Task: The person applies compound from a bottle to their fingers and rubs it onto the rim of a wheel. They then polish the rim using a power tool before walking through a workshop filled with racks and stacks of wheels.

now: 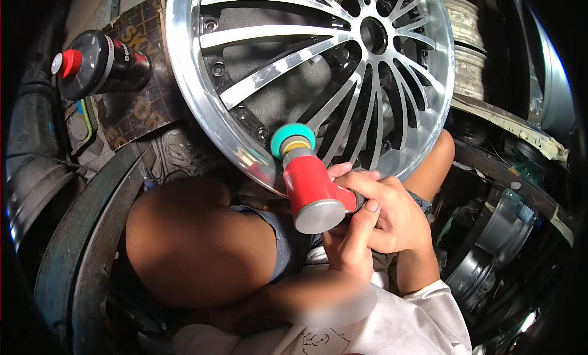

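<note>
A red handheld polisher (pixel 309 183) with a teal pad (pixel 293 139) and a silver end cap is held in front of me. My left hand (pixel 352 245) is closed around its handle from below, partly hidden by the tool and the other hand. From the right, my right hand (pixel 392 214) wraps over the same handle, its fingers overlapping the left ones. Beyond the hands, a large multi-spoke alloy wheel (pixel 269 79) leans with its face toward me. The pad is at the wheel's lower left, over the inner rim edge; whether it touches cannot be made out.
A black bottle with a red cap (pixel 105 64) lies on a dark printed board (pixel 131 104) at the left. Curved metal pieces (pixel 92 226) stand at the lower left. More wheels (pixel 511 223) are at the right, near a worn ledge (pixel 508 122). My bare knees flank the wheel.
</note>
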### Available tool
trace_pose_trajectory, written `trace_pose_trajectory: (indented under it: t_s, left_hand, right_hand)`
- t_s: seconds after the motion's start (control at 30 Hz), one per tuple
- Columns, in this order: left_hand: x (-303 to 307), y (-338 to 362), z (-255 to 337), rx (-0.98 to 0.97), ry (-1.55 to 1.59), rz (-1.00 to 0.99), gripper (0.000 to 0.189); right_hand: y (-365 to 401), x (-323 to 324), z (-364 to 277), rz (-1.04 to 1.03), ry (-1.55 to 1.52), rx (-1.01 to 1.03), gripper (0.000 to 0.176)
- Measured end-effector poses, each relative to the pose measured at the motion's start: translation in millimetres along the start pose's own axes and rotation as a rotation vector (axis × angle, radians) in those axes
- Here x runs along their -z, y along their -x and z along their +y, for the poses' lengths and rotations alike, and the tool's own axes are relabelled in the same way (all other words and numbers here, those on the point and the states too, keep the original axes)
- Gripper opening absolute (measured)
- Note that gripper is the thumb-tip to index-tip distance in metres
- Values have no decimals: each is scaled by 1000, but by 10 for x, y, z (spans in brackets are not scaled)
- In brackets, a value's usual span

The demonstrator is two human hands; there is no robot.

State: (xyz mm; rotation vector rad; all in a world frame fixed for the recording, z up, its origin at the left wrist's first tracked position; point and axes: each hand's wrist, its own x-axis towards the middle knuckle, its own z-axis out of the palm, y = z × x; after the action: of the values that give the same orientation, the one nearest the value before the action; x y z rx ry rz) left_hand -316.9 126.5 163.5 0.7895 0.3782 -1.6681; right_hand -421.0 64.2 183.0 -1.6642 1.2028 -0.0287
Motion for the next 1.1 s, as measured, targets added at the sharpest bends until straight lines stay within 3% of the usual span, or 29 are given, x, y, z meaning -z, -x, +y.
trace_pose_trajectory:
  t_s: [0.17, 0.3, 0.47, 0.6, 0.7, 0.83, 0.97, 1.1]
  left_hand:
    - [-65, -14, 46, 9, -7, 55, 61]
    - [27, -4, -28, -9, 12, -46, 63]
    - [-16, 16, 29, 20, 4, -3, 62]
    - [-113, -18, 60, 25, -52, 25, 54]
    - [-66, -79, 44, 19, -260, -85, 57]
    - [-50, -119, -22, -44, -362, -135, 46]
    - [-39, -127, 49, 68, -377, -136, 47]
    - [-128, -38, 108, 27, -190, 23, 45]
  right_hand:
    - [33, -49, -76, 69, 18, -67, 52]
    - [37, 3, -44, 3, 60, -38, 51]
    - [27, -2, -20, -5, 34, -13, 52]
    - [86, -85, 55, 160, -66, -43, 51]
    - [140, -189, 83, 311, -195, -132, 50]
    - [177, -226, 49, 382, -309, -196, 51]
    - [151, -239, 35, 385, -326, -179, 51]
    - [154, -183, -29, 263, -332, -219, 51]
